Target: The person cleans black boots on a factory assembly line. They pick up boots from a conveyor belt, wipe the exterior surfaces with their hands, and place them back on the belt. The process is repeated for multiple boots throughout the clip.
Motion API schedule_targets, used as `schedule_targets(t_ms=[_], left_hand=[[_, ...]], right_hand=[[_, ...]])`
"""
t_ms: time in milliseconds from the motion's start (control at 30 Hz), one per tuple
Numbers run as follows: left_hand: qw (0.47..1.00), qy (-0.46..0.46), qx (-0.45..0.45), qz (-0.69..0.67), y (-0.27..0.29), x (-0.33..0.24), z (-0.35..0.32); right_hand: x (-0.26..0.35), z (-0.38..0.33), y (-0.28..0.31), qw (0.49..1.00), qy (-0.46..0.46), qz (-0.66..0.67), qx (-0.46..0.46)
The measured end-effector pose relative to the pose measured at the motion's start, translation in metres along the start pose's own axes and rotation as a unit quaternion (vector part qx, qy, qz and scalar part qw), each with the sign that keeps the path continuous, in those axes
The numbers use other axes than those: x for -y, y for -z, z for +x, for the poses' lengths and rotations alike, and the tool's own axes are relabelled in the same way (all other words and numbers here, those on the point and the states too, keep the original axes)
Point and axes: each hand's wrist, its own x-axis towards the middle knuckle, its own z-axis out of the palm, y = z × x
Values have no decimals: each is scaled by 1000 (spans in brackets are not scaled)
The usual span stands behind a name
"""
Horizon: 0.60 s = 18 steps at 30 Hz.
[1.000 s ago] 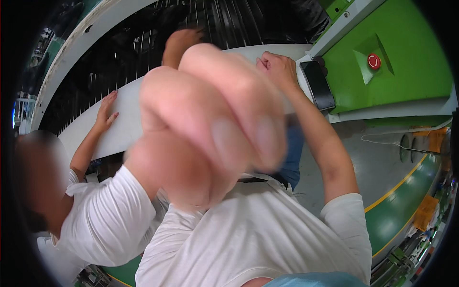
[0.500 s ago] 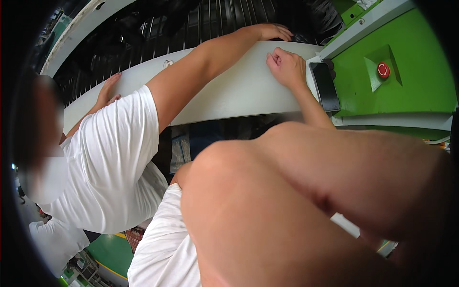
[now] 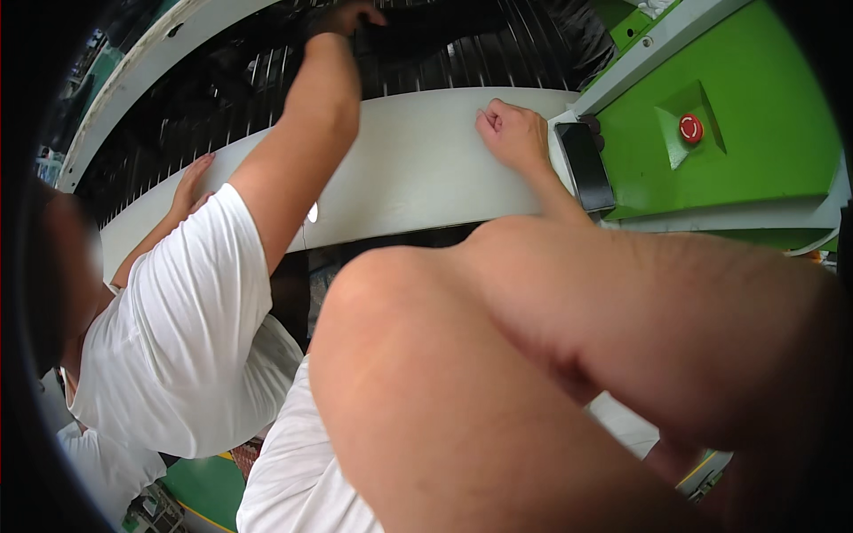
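Observation:
A bare bent arm [image 3: 418, 355], apparently my left, fills the near foreground; its hand is not in view. Beyond it, my right hand [image 3: 515, 135] rests as a loose fist on the white ledge [image 3: 418, 169], near its right end. I see nothing held in the curled fingers. The right forearm runs down behind the bent arm. Just right of the fist is a black rectangular box [image 3: 584, 166] at the ledge's end.
Past the ledge lies a dark slatted conveyor [image 3: 258, 95] with black items. A co-worker in a white shirt [image 3: 178, 338] leans in at left, one hand [image 3: 188, 185] on the ledge, the other [image 3: 355, 16] over the conveyor. On the right, a green panel [image 3: 755, 164] carries a red button [image 3: 691, 129].
The co-worker's farther-reaching hand has moved left and away from the ledge's right end, out over the conveyor. My fist keeps its place on the ledge while the view has shifted slightly.

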Motion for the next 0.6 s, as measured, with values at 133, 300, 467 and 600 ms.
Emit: schedule_targets(t_ms=[133,300,467,600], left_hand=[[970,236,-57,-24,69,13,-33],[927,-200,-159,275,22,-3,-12],[927,-262,81,255,-28,6,-17],[838,-339,200,379,-152,-88,-1]], right_hand=[[7,2,-4,1000,12,-2,-3],[0,-1,0,1000,1,-13,-8],[32,9,-14,999,44,22,7],[-24,-11,11,999,-14,-33,-22]])
